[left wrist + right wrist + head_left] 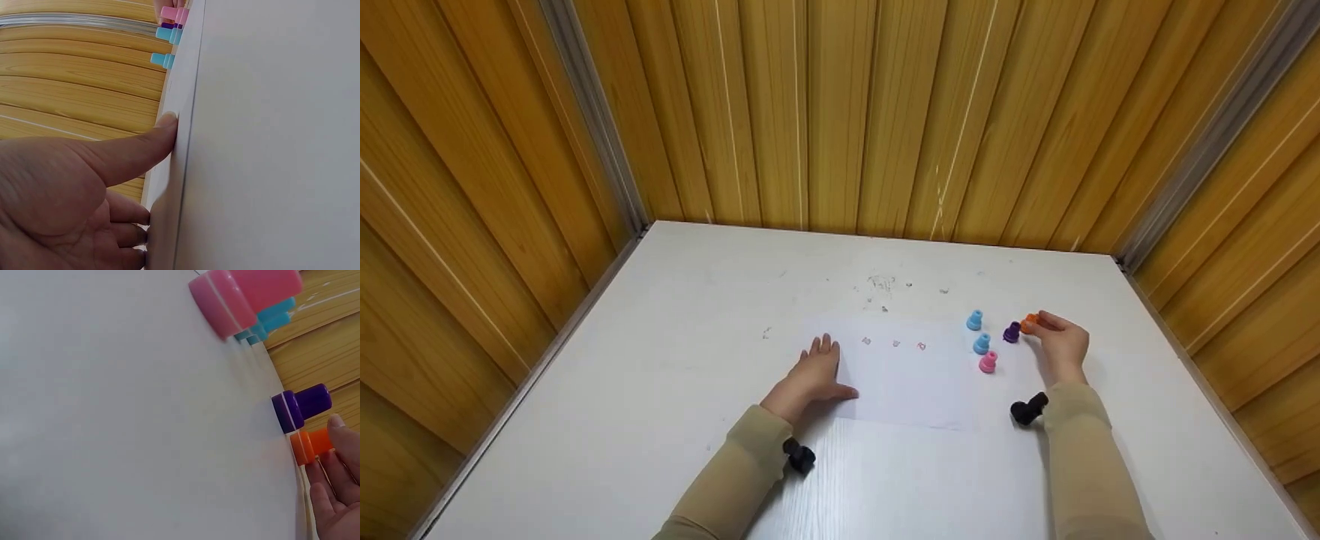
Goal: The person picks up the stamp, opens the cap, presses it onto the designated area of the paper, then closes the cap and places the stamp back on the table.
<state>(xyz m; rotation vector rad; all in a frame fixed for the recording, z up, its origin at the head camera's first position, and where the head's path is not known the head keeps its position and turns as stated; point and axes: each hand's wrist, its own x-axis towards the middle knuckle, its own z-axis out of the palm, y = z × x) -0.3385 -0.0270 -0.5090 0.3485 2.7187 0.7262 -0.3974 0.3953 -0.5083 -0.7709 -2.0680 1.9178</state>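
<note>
A sheet of white paper (907, 390) lies on the table, with three small reddish printed marks in a row near its top. My left hand (812, 375) rests flat on the paper's left edge, fingers straight and thumb spread. At the right, my right hand (1061, 346) pinches an orange toy stamp (306, 446) between thumb and fingers; its base is close to the tabletop. Just left of it stands a purple stamp (1011, 332). Two light blue stamps (975, 320) and a pink stamp (988, 362) stand upright by the paper's right side.
The white table (712, 300) carries scattered dark smudges beyond the paper. Yellow wood-look panels (840, 112) wall it in at the back and both sides, with grey metal posts (592, 112) in the corners. A black wrist camera (1027, 409) sits at each sleeve.
</note>
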